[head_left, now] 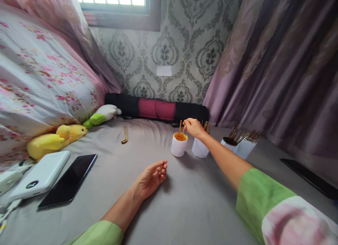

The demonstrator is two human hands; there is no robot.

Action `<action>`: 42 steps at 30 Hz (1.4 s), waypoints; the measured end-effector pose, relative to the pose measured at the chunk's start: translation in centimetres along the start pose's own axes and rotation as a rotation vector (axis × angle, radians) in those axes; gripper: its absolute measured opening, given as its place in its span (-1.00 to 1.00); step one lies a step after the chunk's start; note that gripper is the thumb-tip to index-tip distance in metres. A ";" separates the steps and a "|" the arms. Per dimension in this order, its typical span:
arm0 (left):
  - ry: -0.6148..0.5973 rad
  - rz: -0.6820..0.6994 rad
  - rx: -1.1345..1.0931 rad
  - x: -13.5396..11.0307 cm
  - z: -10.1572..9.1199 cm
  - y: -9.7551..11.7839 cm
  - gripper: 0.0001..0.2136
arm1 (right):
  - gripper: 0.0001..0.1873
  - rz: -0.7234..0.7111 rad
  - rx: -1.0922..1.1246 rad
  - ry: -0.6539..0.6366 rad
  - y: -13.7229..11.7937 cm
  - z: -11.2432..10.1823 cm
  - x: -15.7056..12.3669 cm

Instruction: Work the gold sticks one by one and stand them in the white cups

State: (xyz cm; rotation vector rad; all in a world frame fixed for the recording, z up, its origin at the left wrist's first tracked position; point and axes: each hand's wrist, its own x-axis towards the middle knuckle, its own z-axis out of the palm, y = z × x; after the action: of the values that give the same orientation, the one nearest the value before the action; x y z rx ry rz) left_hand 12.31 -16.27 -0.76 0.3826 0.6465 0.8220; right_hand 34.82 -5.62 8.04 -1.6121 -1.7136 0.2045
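Note:
My right hand (193, 127) reaches over a white-wrapped cup (179, 146) with an orange-yellow inside. Its fingertips pinch the upper end of a thin brown stick (183, 130), whose lower end is in the cup. Another brown stick (180, 126) leans upright in the same cup. Just behind my right wrist stands a second white-wrapped cup (200, 149) with several sticks, partly hidden by the hand. My left hand (154, 178) lies palm up on the grey sheet in front of the cups, fingers loosely curled, holding nothing visible.
Farther right are a dark-mouthed cup (229, 141) and a white-wrapped jar (245, 146), both with sticks. Several thin gold-brown pieces (124, 135) lie left of centre. A black phone (69, 181), a white power bank (43, 174) and plush toys (47, 144) occupy the left side.

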 end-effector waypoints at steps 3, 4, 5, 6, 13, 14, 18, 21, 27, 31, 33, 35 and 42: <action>0.001 -0.001 -0.002 0.0 0.0 0.0 -0.92 | -0.73 0.013 -0.020 0.011 -0.3 -0.2 0.2; 0.001 -0.001 -0.002 0.0 0.0 0.0 -0.92 | -0.73 0.014 -0.028 0.017 -0.4 -0.3 0.3; 0.000 -0.002 -0.002 0.0 0.0 0.0 -0.92 | -0.73 0.014 -0.036 0.021 -0.5 -0.3 0.3; -0.001 -0.003 -0.002 0.0 0.0 0.0 -0.92 | -0.73 0.012 -0.042 0.017 -0.6 -0.3 0.4; 0.001 -0.005 0.002 0.0 0.0 0.0 -0.91 | -0.72 0.022 -0.044 -0.037 -0.6 0.5 0.1; 0.001 -0.004 0.002 0.0 0.0 0.0 -0.91 | -0.72 0.023 -0.043 -0.039 -0.5 0.6 0.1; -0.002 -0.005 0.000 0.1 -0.1 -0.1 -0.90 | -0.73 0.025 -0.044 -0.047 -0.5 0.8 0.0; -0.012 -0.003 0.002 0.2 -0.2 -0.1 -0.89 | -0.72 0.022 -0.046 -0.051 -0.6 0.8 0.0; -0.013 -0.004 0.007 0.1 -0.2 -0.1 -0.90 | -0.69 0.025 -0.048 -0.056 -0.5 1.0 -0.1; -0.006 0.000 0.011 0.1 0.0 -0.1 -0.89 | -0.71 0.041 -0.047 -0.059 -0.3 1.0 -0.2; -0.004 0.003 0.012 0.1 -0.1 -0.1 -0.88 | -0.71 0.049 -0.045 -0.062 -0.2 1.0 -0.2; -0.003 0.003 0.012 0.2 -0.2 -0.1 -0.88 | -0.71 0.055 -0.043 -0.065 -0.1 1.0 -0.3; -0.017 0.006 0.010 0.4 -0.5 -0.2 -0.86 | -0.71 0.075 -0.034 -0.059 -0.1 0.5 -0.7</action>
State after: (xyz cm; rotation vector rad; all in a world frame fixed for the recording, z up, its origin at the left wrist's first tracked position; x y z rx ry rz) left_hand 12.24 -16.08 -1.40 0.4003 0.6339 0.8207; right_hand 34.41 -6.14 7.45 -1.7118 -1.7110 0.2638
